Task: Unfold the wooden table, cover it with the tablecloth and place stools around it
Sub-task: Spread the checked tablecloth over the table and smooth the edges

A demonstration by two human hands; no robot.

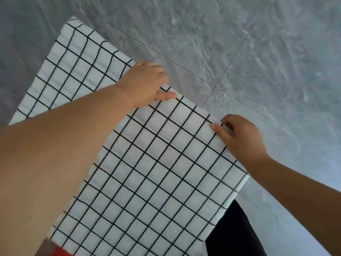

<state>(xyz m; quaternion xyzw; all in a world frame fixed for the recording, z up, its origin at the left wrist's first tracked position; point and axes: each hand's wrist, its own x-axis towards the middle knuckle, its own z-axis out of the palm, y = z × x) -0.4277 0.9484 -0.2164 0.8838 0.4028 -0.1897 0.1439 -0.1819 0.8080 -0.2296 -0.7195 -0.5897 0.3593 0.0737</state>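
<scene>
At left we see the left hand (145, 84) curled over the far edge of the tablecloth (147, 163), thumb on top. The white, black-gridded cloth lies spread across the surface, above a grey tiled floor (239, 43). At right, the right hand (239, 137) pinches the same edge near its corner. We judge the cloth light, soft and apt to slide, best held by edges and corners.

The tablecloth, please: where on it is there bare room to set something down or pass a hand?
The tablecloth is bare across its middle, between the left arm and the right hand, and in the far-left corner beyond that arm. It is crowded along the far edge, where the left hand and right hand grip it.
</scene>
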